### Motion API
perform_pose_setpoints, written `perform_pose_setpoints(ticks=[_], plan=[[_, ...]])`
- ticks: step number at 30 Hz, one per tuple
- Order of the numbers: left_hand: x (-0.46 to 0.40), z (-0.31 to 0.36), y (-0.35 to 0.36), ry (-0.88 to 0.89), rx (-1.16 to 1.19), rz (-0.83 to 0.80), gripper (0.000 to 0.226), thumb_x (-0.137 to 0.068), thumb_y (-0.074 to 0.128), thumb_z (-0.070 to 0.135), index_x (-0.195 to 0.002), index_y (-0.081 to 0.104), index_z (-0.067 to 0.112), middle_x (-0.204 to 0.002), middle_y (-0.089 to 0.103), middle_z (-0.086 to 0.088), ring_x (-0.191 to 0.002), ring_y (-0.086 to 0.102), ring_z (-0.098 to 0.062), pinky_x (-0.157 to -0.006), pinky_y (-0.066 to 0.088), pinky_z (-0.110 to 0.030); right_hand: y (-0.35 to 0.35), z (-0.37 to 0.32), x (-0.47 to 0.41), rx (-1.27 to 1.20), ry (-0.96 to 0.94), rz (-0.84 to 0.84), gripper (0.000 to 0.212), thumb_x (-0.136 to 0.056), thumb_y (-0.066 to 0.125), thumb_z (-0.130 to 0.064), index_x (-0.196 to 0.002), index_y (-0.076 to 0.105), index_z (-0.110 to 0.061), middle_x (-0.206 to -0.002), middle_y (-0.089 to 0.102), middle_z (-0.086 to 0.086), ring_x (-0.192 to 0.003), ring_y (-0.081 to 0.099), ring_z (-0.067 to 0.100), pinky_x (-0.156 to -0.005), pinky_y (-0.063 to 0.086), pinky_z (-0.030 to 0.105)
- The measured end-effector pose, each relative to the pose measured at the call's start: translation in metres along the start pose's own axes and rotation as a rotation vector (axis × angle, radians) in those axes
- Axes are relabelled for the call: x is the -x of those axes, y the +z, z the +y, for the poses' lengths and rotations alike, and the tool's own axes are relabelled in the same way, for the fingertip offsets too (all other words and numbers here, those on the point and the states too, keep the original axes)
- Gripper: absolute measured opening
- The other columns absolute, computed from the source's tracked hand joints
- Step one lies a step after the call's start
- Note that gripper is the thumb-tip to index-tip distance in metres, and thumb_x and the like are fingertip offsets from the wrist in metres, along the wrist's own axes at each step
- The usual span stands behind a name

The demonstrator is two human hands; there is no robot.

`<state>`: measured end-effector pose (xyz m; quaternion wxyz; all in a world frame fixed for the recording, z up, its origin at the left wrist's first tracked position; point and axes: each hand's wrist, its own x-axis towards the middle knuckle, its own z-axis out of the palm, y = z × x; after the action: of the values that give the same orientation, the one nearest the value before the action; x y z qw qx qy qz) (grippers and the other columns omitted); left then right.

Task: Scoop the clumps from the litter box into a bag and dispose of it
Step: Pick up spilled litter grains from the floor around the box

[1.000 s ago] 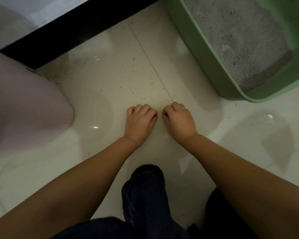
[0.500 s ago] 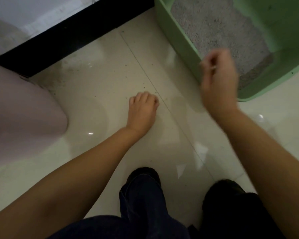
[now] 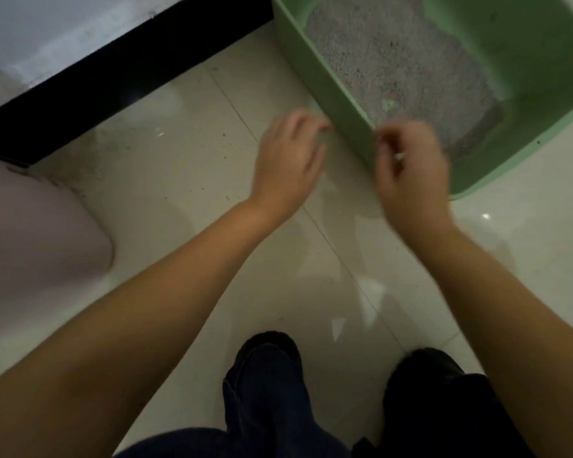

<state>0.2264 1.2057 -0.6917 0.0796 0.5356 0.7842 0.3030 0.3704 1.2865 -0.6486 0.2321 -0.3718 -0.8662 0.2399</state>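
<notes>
My left hand [image 3: 290, 163] hangs over the floor [image 3: 166, 180] just left of the green litter box [image 3: 341, 104], its grip loosely spread and holding nothing I can make out, though it is blurred. My right hand [image 3: 411, 163] is at the box's near left wall, fingers curled in; something small and pale shows at the fingertips, but I cannot tell whether I am pinching it or what it is. The box sits far right on the tiles, grey litter [image 3: 397, 64] lying inside with a darker patch toward its near corner. A pale pink bin [image 3: 37, 239] stands well apart on the left. I judge the scooping has not begun: no scoop or bag is in sight. Next I would need to find both, then work the scoop under the darker patch.
</notes>
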Motion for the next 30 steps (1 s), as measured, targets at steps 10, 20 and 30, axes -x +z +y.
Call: perform_pose_setpoints(ticks=[10, 20, 30], plan=[[0.082, -0.064, 0.014, -0.203, -0.19, -0.243, 0.025, -0.084, 0.061, 0.026, -0.104, 0.064, 0.013, -0.098, 0.061, -0.008, -0.095, 0.054, -0.029, -0.085, 0.032, -0.034, 0.1, -0.001, 0.035, 0.23, 0.036, -0.581, 0.028, -0.092, 0.054, -0.026, -0.115, 0.058, -0.013, -0.117, 0.054, 0.01, -0.11, 0.047, 0.029, -0.089, 0.038, 0.039], [0.069, -0.072, 0.029, -0.102, -0.206, -0.091, 0.02, -0.081, 0.052, 0.031, -0.082, 0.066, 0.018, -0.081, 0.06, -0.002, -0.082, 0.04, -0.014, -0.075, 0.025, -0.028, 0.108, 0.001, 0.034, 0.283, -0.03, -0.503, 0.021, -0.094, 0.049, -0.022, -0.103, 0.064, -0.01, -0.105, 0.057, 0.013, -0.102, 0.049, 0.033, -0.078, 0.029, 0.035], [0.053, -0.047, 0.021, -0.129, -0.223, -0.092, 0.028, -0.084, 0.042, 0.025, -0.08, 0.064, 0.008, -0.08, 0.061, -0.011, -0.078, 0.058, -0.032, -0.07, 0.023, -0.03, 0.079, -0.014, 0.016, 0.028, -0.064, -0.366, 0.017, -0.093, 0.047, -0.015, -0.095, 0.059, -0.003, -0.096, 0.057, 0.015, -0.093, 0.052, 0.031, -0.078, 0.038, 0.035]])
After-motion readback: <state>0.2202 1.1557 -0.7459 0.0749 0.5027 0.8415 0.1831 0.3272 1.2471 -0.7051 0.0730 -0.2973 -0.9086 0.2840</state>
